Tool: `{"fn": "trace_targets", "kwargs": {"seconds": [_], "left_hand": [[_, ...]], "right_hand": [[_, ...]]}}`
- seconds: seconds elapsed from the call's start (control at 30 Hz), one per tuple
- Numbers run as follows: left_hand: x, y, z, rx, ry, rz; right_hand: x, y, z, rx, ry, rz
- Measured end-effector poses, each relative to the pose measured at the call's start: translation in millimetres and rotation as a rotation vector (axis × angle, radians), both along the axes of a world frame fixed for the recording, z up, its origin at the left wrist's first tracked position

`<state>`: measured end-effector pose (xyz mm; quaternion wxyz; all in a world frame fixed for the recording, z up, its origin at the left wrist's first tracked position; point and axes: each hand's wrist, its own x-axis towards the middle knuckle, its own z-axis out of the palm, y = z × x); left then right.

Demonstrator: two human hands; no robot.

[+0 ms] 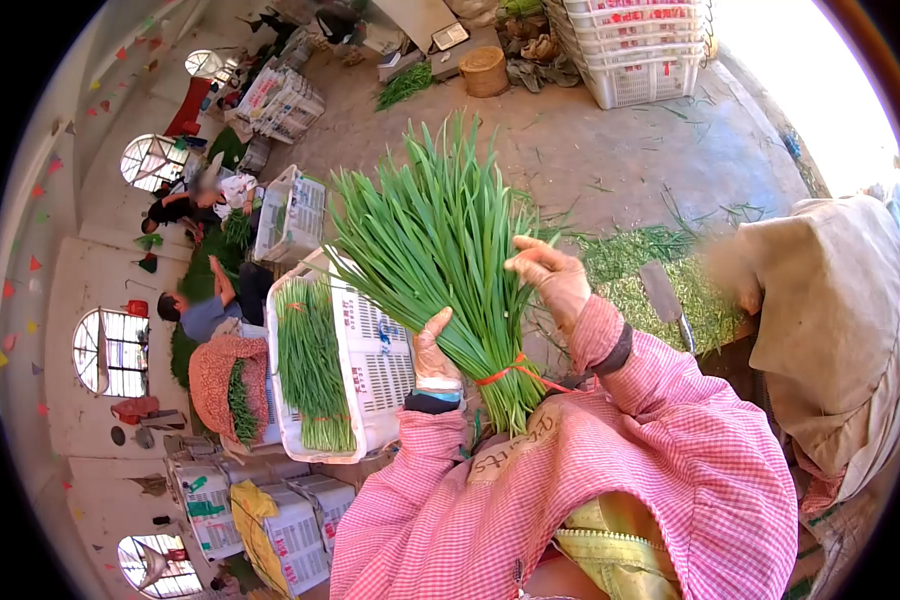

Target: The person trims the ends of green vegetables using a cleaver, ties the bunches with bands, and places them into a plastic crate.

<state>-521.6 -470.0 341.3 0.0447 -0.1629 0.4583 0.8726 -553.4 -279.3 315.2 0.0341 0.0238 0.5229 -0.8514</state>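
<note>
A large bunch of green chives [440, 235] leans against my front, leaf tips pointing away from me. A red tie [500, 371] circles it near the pale stem ends, with a loose tail trailing right. My left hand [435, 355] is wrapped round the bunch's left side, thumb up, just above the tie. At the bunch's right edge, my right hand [555, 280] has its fingers curled and pinched against the outer leaves. Whatever lies between those fingertips is too small to make out.
On the left stands a white crate [378, 350] holding tied chives [313, 350]. Chopped trimmings [705, 290] and a flat metal blade [660, 292] lie right, near a person in a tan garment [830, 320]. Stacked crates [640, 75] stand at the back. Other people sit at left.
</note>
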Motion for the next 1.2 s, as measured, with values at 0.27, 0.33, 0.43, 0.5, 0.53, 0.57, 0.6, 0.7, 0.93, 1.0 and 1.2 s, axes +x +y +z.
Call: {"fn": "trace_targets", "kwargs": {"seconds": [0.27,0.33,0.43,0.5,0.53,0.57,0.6,0.7,0.93,1.0,1.2], "left_hand": [[-3,-21,5,0.081,-0.127,0.071],[-11,-29,-4,0.064,-0.136,0.028],[-25,-15,29,-0.359,0.193,-0.085],[-20,-45,49,-0.475,-0.005,-0.016],[-17,-55,59,-0.573,-0.087,-0.084],[-15,-65,69,-0.674,-0.170,-0.151],[-17,-95,47,-0.709,-0.230,-0.255],[-24,-111,10,-0.301,-0.119,-0.365],[-1,-129,40,-0.340,-0.154,-0.430],[18,-114,57,-0.706,-0.180,-0.446],[85,-96,41,-0.729,-0.065,-0.101]], "right_hand": [[3,54,-43,0.616,-0.089,0.145],[29,9,-40,0.498,-0.111,0.542],[22,-63,-32,-0.104,-0.247,0.591],[17,-61,-16,-0.346,-0.311,0.581],[16,-62,-15,-0.390,-0.372,0.608],[14,-66,-14,-0.438,-0.433,0.637],[15,-74,-13,-0.447,-0.425,0.641],[37,-113,-15,-0.501,-0.360,0.762],[43,-123,-1,-0.481,-0.365,0.835],[36,-118,0,-0.559,-0.557,0.749],[40,-103,-92,-0.652,-0.767,0.809]]}}
